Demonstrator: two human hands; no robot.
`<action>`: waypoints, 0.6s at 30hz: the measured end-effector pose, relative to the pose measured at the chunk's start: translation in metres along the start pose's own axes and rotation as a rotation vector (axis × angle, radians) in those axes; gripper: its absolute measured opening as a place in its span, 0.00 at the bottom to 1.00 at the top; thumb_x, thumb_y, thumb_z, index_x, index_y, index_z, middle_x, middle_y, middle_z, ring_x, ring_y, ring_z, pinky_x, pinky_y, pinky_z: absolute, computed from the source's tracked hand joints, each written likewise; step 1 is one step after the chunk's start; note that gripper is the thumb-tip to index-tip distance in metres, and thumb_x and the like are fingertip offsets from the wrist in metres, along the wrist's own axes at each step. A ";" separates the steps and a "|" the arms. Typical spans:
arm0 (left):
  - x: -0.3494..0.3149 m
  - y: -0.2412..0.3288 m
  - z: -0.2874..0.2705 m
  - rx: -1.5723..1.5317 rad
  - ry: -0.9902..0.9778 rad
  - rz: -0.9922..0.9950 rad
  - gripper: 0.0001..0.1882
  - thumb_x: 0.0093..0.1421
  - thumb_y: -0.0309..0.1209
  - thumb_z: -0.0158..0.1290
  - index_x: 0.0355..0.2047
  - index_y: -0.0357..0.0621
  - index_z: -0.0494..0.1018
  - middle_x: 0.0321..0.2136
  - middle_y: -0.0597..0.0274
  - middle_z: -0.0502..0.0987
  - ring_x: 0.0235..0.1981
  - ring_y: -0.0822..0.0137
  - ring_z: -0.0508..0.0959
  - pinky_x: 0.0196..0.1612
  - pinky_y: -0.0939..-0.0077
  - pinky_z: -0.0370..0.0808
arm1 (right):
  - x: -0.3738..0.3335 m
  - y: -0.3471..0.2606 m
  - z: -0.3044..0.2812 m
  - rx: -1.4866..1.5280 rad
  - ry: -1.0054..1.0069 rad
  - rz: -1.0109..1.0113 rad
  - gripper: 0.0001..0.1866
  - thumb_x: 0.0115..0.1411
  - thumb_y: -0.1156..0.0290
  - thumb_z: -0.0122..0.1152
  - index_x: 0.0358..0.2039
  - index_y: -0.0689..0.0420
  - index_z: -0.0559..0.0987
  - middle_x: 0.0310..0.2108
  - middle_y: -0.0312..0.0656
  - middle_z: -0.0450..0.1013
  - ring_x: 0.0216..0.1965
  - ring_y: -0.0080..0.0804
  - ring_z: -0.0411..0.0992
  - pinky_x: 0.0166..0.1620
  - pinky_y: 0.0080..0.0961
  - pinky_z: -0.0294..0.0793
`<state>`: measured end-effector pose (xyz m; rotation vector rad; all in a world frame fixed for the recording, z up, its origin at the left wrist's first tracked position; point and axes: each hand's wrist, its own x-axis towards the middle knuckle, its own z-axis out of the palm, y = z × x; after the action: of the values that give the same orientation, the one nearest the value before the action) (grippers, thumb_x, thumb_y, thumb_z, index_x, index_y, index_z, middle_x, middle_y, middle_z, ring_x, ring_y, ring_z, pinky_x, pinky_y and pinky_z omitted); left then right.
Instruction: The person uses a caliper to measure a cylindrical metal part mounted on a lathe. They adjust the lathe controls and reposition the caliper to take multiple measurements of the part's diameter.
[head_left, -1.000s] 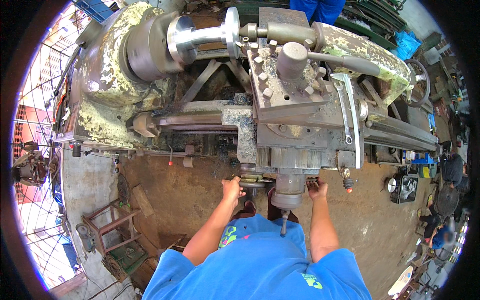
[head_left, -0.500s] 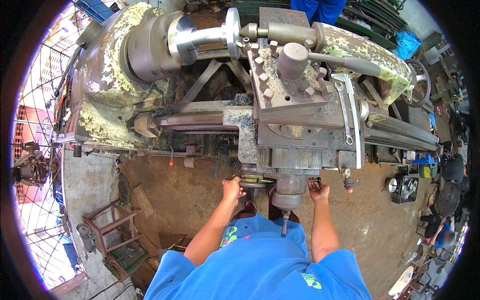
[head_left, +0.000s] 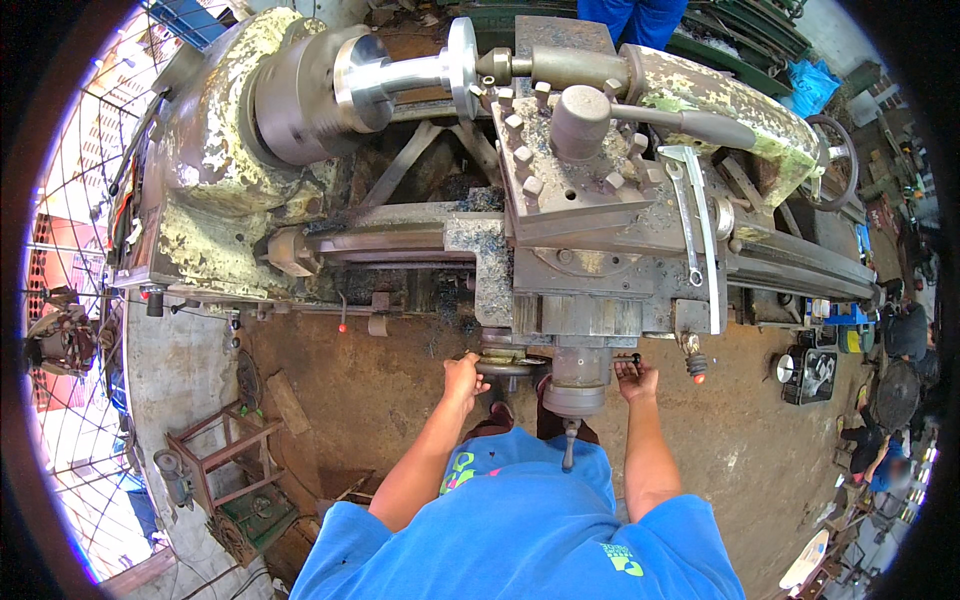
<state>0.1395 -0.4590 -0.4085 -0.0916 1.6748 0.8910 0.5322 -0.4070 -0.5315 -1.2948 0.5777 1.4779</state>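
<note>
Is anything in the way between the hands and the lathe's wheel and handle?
Nothing visible. The left hand is already on the handwheel, and the right hand touches the small black-knobbed handle beside the cross-slide dial.

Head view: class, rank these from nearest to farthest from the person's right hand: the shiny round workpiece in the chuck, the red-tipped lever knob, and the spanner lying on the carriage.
Measured from the right hand:
1. Red-tipped lever knob, just to its right, under the carriage.
2. Spanner, above it, lying on the carriage top.
3. Shiny round workpiece, far up and to the left, in the chuck.
</note>
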 end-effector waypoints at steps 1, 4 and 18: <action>0.001 0.000 0.000 -0.002 -0.002 0.005 0.18 0.59 0.33 0.53 0.37 0.30 0.60 0.20 0.58 0.67 0.12 0.71 0.65 0.17 0.68 0.76 | -0.002 -0.001 0.002 -0.005 0.050 -0.007 0.12 0.67 0.61 0.51 0.43 0.57 0.70 0.40 0.48 0.72 0.42 0.45 0.73 0.53 0.42 0.71; 0.001 -0.002 0.002 0.004 0.002 -0.003 0.20 0.60 0.34 0.53 0.42 0.32 0.57 0.21 0.58 0.67 0.12 0.71 0.65 0.17 0.69 0.76 | -0.007 -0.009 0.007 0.055 -0.085 -0.092 0.16 0.65 0.54 0.55 0.39 0.55 0.70 0.38 0.46 0.73 0.41 0.44 0.73 0.47 0.42 0.72; 0.004 -0.003 0.002 0.034 0.020 -0.023 0.21 0.59 0.33 0.52 0.45 0.34 0.56 0.23 0.60 0.67 0.13 0.71 0.65 0.18 0.70 0.76 | -0.098 -0.091 0.030 -0.229 -0.116 -0.675 0.09 0.68 0.65 0.53 0.36 0.56 0.77 0.30 0.36 0.71 0.33 0.27 0.71 0.36 0.27 0.72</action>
<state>0.1413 -0.4587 -0.4139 -0.0967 1.7038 0.8464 0.5900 -0.3873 -0.4089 -1.3846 -0.1174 1.0541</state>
